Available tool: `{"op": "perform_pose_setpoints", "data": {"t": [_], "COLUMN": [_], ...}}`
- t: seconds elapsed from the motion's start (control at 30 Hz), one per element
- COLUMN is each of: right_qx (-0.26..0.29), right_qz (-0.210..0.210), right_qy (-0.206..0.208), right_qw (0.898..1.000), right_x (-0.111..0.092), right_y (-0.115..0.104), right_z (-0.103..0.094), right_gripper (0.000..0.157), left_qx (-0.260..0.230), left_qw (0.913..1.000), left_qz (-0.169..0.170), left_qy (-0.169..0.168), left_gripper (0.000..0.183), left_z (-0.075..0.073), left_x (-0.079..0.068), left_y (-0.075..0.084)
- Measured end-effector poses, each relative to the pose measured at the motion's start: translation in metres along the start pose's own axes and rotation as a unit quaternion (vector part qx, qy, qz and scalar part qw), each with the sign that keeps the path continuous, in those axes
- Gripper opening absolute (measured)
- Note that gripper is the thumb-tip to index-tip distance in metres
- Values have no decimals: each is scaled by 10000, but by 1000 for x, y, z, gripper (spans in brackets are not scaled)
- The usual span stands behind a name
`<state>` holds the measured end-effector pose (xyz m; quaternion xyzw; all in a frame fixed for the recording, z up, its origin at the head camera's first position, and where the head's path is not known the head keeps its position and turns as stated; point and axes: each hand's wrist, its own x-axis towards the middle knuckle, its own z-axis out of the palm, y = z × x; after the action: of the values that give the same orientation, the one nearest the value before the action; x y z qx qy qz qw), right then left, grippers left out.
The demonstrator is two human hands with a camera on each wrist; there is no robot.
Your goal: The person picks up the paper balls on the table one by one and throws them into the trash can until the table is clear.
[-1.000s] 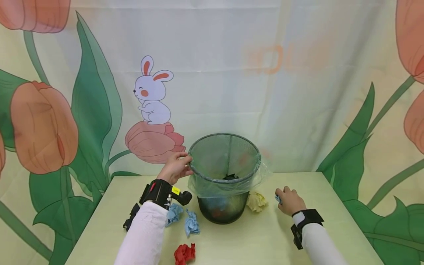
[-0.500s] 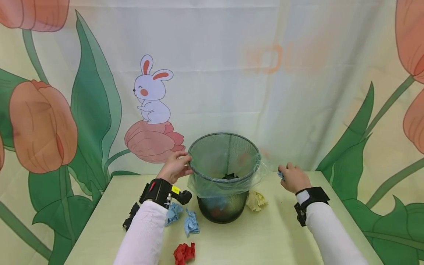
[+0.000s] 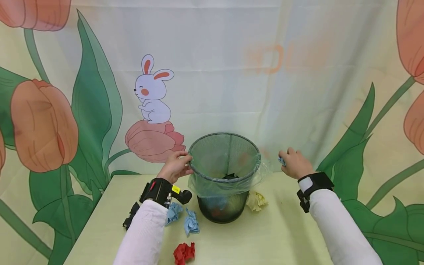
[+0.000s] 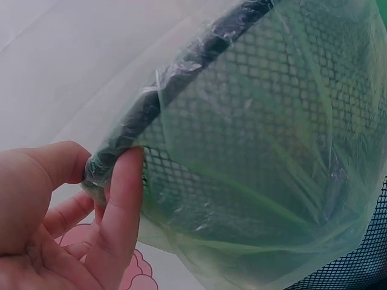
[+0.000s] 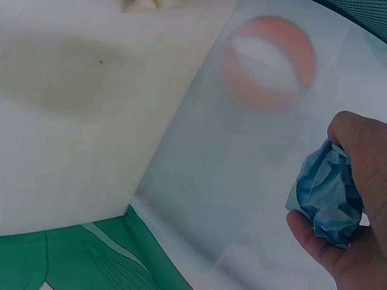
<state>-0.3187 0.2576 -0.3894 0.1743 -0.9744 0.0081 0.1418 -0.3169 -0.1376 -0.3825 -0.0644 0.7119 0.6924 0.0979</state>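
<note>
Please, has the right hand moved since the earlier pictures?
Yes. In the head view, the right hand has moved upward, from beside the lower part of the bin to level with its rim.

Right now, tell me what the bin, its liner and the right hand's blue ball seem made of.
Bin: probably dark-coated metal mesh, from its open grid, though plastic is possible. Liner: thin, glossy greenish plastic film, see-through and wrinkled. Blue ball: likely matte paper, showing sharp creases.

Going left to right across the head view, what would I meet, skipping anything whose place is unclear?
Black crumpled paper, left hand on the bin's rim, mesh bin, yellow crumpled paper, blue paper, right hand holding it.
</note>
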Motion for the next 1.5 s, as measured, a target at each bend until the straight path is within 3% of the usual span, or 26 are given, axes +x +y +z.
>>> {"op": "perform_pose_setpoints", "data": {"t": [0.83, 1.27, 1.5], "right_qx": [-47, 218, 271], "right_qz": [-287, -588, -938], "right_qy": [137, 196, 307], "right_qw": [9995, 9978, 9947], "right_x": [38, 49, 57], "right_y": [-27, -46, -58], "right_z": [-63, -84, -84], "right_gripper": [29, 31, 33], "left_qx": [12, 17, -42], "left_qw": [10000, 10000, 10000], "left_qz": [-12, 50, 7], "left_qy": [35, 8, -6], "left_gripper": [39, 41, 40], "left_z": [0, 0, 0], "left_x": [0, 0, 0], "left_y": [1, -1, 0]}}
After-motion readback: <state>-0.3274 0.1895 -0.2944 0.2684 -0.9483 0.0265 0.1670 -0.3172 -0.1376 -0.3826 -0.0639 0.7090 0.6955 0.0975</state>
